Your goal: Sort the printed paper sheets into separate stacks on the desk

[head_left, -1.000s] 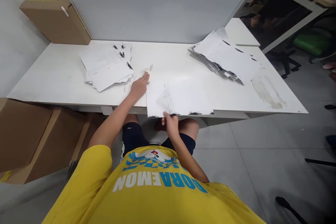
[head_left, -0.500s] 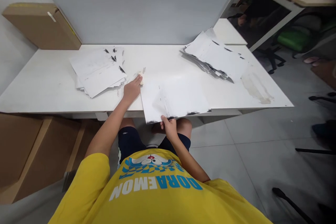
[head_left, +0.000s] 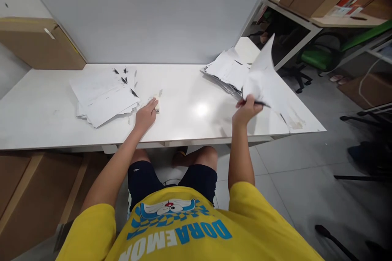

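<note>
While the right hand [head_left: 245,112] closes on the edge of a curled white paper sheet [head_left: 260,79], raised over the right side of a glossy white bench [head_left: 180,98] near a fanned stack of white papers [head_left: 226,68], the left hand [head_left: 145,116] rests, fingers nearly together, on a small pale block [head_left: 157,107]; whether it grips the block cannot be told. Black-smudged white sheets [head_left: 102,98] lie piled just to its left.

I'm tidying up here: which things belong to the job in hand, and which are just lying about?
Likely the job's:
sheet in the right hand
block at the left hand
left pile
right pile

Apparently lying about:
boxes
chair
slippers
</note>
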Action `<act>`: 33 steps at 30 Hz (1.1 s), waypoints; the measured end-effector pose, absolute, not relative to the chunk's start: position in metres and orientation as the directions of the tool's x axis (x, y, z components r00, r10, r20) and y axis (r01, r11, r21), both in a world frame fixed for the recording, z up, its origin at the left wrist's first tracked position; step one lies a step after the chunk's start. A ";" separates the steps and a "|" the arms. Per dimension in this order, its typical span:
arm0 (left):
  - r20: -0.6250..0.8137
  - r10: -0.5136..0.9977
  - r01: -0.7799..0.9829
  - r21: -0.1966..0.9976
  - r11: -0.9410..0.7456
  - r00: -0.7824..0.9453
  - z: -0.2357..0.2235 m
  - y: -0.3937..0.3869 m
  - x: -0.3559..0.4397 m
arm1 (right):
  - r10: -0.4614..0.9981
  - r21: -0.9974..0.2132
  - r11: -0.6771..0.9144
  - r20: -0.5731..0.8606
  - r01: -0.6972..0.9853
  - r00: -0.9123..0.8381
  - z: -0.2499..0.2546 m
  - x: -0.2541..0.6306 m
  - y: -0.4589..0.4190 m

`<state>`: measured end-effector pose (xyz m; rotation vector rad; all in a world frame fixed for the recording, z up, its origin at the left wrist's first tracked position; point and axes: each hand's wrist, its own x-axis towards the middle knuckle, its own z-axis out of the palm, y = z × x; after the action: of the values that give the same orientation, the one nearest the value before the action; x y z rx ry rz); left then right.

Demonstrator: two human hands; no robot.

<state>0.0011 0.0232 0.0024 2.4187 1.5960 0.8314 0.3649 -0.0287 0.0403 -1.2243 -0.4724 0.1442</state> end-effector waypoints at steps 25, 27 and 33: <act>0.380 0.881 0.835 0.354 -0.421 0.283 0.001 0.023 0.003 | 0.822 -0.897 -0.133 0.137 0.421 0.552 0.014 0.407 0.101; 0.374 0.886 0.837 0.360 -0.412 0.275 0.001 0.023 0.003 | 0.840 -0.622 -0.241 0.252 0.745 0.481 0.013 0.421 0.095; 0.378 0.884 0.837 0.357 -0.414 0.275 0.000 0.023 0.003 | 0.956 -0.072 -0.266 0.109 0.961 0.273 0.010 0.455 0.098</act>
<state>0.0025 0.0233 0.0000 2.4380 1.6499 0.8150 0.4548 0.0982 0.0099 -2.4054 -1.8220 -0.0659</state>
